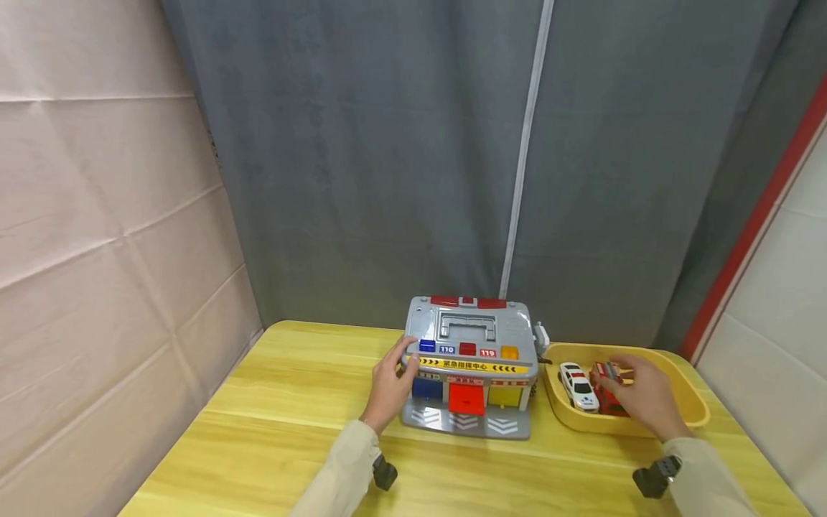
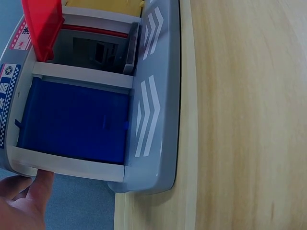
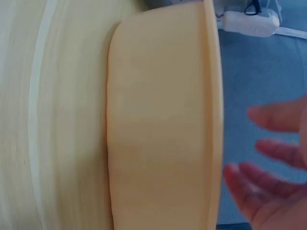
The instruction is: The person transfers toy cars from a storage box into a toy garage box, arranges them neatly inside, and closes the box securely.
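A grey toy garage (image 1: 466,362) stands on the table, its blue door (image 1: 427,388) and yellow door (image 1: 505,396) down. The red door (image 2: 44,26) is swung up, baring the bay behind it. My left hand (image 1: 390,384) rests against the garage's left side, fingers and thumb at the roof edge. In the left wrist view, the fingertips touch the side wall. My right hand (image 1: 646,397) is over the yellow tray (image 1: 691,402), fingers close above a red toy truck (image 1: 607,391). The right wrist view has these fingers spread apart with nothing visible between them.
A white toy police car (image 1: 578,387) lies beside the truck in the tray. At the garage's right side sticks out a white part (image 1: 541,337), close to the tray's left rim. Behind the table (image 1: 271,409) hangs a grey curtain (image 1: 362,179).
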`<control>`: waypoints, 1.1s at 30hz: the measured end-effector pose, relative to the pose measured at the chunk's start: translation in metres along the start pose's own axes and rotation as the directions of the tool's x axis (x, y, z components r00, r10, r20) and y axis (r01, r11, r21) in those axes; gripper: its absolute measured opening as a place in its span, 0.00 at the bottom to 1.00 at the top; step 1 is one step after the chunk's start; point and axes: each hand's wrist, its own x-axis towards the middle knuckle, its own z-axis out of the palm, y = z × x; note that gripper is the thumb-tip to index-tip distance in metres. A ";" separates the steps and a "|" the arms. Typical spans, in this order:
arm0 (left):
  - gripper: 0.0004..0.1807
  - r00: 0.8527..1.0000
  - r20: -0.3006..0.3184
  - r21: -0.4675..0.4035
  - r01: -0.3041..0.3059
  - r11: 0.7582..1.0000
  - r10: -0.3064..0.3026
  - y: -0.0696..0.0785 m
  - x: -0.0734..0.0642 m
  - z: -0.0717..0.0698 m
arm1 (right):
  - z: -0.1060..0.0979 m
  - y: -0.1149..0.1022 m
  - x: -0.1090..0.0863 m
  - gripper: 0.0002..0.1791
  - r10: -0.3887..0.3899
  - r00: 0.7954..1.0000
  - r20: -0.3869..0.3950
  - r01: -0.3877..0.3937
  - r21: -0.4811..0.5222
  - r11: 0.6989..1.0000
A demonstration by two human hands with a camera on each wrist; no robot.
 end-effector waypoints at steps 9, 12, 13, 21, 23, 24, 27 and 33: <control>0.17 1.000 -0.006 0.008 0.000 1.000 0.000 -0.001 0.000 0.000 | -0.002 0.005 0.007 0.34 0.184 0.963 0.195 -0.139 -0.225 0.964; 0.17 1.000 -0.009 0.006 0.001 1.000 -0.001 -0.002 0.000 0.000 | 0.002 0.005 0.008 0.31 0.234 0.946 0.226 -0.180 -0.236 0.955; 0.17 1.000 -0.007 0.005 0.005 1.000 -0.005 -0.003 0.000 0.001 | 0.003 0.005 0.008 0.31 0.248 0.941 0.230 -0.193 -0.236 0.952; 0.17 1.000 -0.007 0.005 -0.007 1.000 0.007 -0.005 0.001 0.003 | 0.006 0.013 0.005 0.35 0.338 0.894 0.295 -0.274 -0.239 0.932; 0.17 1.000 -0.010 0.006 -0.008 1.000 0.008 -0.006 0.001 0.003 | 0.006 0.015 0.005 0.33 0.344 0.892 0.294 -0.283 -0.231 0.931; 0.17 1.000 -0.010 0.006 -0.007 1.000 0.007 -0.006 0.001 0.003 | 0.007 0.017 0.005 0.31 0.337 0.898 0.285 -0.279 -0.224 0.934; 0.17 1.000 -0.008 0.005 -0.004 1.000 0.004 -0.005 0.001 0.002 | 0.008 0.022 0.007 0.28 0.294 0.923 0.247 -0.249 -0.200 0.948; 0.16 1.000 -0.004 0.004 -0.010 1.000 0.010 -0.004 0.001 0.002 | 0.005 0.030 0.010 0.31 0.235 0.951 0.198 -0.215 -0.117 0.969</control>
